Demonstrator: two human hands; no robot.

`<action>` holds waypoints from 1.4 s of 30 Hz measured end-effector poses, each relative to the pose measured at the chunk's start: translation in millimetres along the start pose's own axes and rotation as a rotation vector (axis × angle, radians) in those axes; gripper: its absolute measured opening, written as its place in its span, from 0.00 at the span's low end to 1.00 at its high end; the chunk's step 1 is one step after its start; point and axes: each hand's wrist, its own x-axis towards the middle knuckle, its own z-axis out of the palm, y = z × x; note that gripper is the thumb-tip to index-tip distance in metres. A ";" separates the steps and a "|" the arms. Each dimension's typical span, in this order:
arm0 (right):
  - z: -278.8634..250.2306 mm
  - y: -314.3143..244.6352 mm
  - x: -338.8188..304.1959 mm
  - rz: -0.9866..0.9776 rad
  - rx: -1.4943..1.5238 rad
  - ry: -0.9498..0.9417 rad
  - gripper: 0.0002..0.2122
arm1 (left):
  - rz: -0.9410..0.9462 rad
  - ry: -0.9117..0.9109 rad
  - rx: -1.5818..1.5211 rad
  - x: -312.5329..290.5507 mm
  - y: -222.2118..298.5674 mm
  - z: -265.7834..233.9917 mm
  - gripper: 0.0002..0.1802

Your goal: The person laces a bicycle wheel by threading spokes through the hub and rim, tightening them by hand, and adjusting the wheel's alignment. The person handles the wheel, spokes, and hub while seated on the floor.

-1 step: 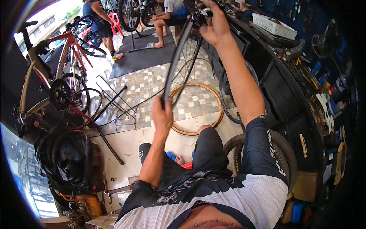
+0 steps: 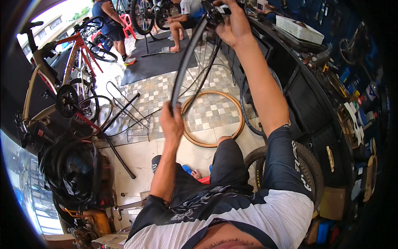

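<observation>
"Pinching anything with your left grip (image 2: 171,123)?"

"Yes, you have it pressed together on the lower end of a thin bicycle wheel (image 2: 185,58), fingers bent round the edge and slightly blurred."

"And your right grip (image 2: 235,31)?"

"You have that one at the wheel's upper end, beside some dark parts. I cannot tell whether its fingers are spread or pressed together."

"Where exactly is your wheel?"

"In front of you, between your two hands, seen nearly edge-on and leaning, its top toward your right. Beyond your knees, a tan ring (image 2: 207,145) lies flat on the tiled floor (image 2: 143,157)."

"What else is around you?"

"To your right, a white basket (image 2: 299,30) sits on the surface (image 2: 286,47), and a chunky tyre (image 2: 317,178) stands beside your sleeve. To your left is a bike (image 2: 70,62); ahead, a seated person (image 2: 192,8) is near a black mat (image 2: 153,62)."
</observation>
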 end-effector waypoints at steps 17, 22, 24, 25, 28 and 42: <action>9.0 -81.6 -59.4 -0.300 -0.898 -0.082 0.14 | -0.104 0.146 0.107 142.6 30.4 -286.6 0.40; -8.1 -75.4 -106.0 -0.105 -0.862 0.155 0.14 | -0.246 0.181 0.054 123.2 7.6 -310.1 0.40; -6.8 -77.5 -121.0 -0.051 -0.781 0.137 0.13 | -0.282 0.180 0.006 112.0 2.8 -310.0 0.39; -12.1 -79.0 -120.9 -0.034 -0.709 0.102 0.12 | -0.299 0.175 -0.006 109.3 -1.2 -310.1 0.39; -16.6 -80.9 -114.2 -0.016 -0.576 0.036 0.11 | -0.325 0.167 -0.045 107.5 -15.0 -310.1 0.39; -7.3 -66.8 -97.7 -0.121 -0.753 0.020 0.09 | -0.433 0.157 -0.105 95.9 -53.4 -283.8 0.39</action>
